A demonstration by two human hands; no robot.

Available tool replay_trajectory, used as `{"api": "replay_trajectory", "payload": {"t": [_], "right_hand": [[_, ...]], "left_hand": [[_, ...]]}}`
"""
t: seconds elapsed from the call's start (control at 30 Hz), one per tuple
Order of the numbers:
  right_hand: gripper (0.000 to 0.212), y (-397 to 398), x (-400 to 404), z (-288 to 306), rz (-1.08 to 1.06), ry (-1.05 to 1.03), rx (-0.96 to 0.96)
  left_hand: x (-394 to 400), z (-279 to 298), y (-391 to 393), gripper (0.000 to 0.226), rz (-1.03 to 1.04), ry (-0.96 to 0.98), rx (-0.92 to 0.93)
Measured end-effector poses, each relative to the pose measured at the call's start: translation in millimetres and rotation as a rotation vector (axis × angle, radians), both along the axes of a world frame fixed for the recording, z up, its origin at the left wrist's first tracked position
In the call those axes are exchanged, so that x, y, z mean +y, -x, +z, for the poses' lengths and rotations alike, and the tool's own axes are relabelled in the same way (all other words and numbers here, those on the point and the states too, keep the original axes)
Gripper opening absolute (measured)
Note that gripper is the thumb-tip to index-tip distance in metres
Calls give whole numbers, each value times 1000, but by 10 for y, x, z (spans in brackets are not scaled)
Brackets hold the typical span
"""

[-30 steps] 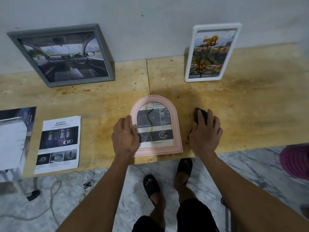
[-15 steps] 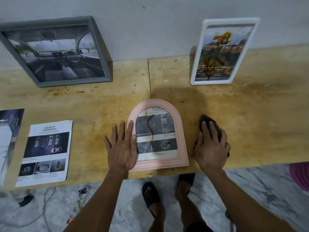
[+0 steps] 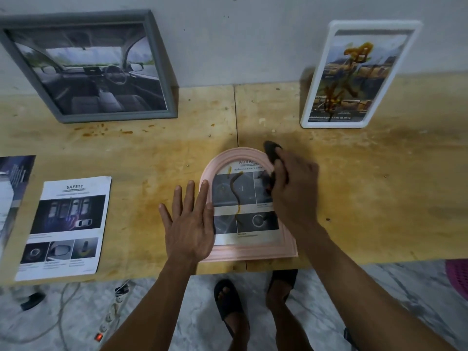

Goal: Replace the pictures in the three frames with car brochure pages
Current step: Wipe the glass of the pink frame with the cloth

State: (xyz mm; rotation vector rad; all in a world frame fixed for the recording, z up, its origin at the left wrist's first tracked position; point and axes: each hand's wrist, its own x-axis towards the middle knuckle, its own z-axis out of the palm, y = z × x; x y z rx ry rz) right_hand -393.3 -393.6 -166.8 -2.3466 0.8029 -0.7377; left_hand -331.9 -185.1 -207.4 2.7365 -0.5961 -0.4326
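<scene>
A pink arched frame [image 3: 253, 252] lies flat at the wooden table's front edge, holding a car brochure page streaked with a brown smear. My left hand [image 3: 188, 224] presses flat on its left side, fingers straight. My right hand [image 3: 295, 191] holds a dark cloth [image 3: 271, 150] over the frame's upper right part. A grey frame [image 3: 162, 79] with a car interior picture leans on the wall at back left. A white frame [image 3: 311, 102], its picture stained brown, leans at back right. A SAFETY brochure page [image 3: 68, 224] lies at front left.
Another brochure [image 3: 15, 178] lies at the far left edge. The wooden table [image 3: 379, 198] is stained yellowish. On the marble floor below are a power strip [image 3: 111, 317] with cables, my sandalled feet and a pink basket [image 3: 458, 277] at the right.
My right hand has brought the dark cloth from the table beside the frame up onto the frame's upper right glass. My left hand stays flat on the frame's left side.
</scene>
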Motion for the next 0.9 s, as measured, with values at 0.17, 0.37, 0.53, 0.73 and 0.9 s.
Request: {"api": "replay_trajectory", "payload": {"t": [0.17, 0.37, 0.53, 0.73, 0.9], "right_hand": [[48, -186, 206, -320, 109, 85, 356], [57, -125, 255, -511, 137, 261, 514], [58, -123, 266, -501, 141, 292, 487], [64, -118, 230, -557, 215, 360, 425], [55, -163, 248, -528, 225, 321, 400]], "left_hand": [[-7, 12, 8, 55, 3, -1, -5], [-11, -3, 3, 55, -5, -23, -11], [-4, -9, 4, 56, -8, -12, -23], [-5, -15, 12, 56, -5, -11, -43], [-3, -26, 2, 56, -23, -11, -38]]}}
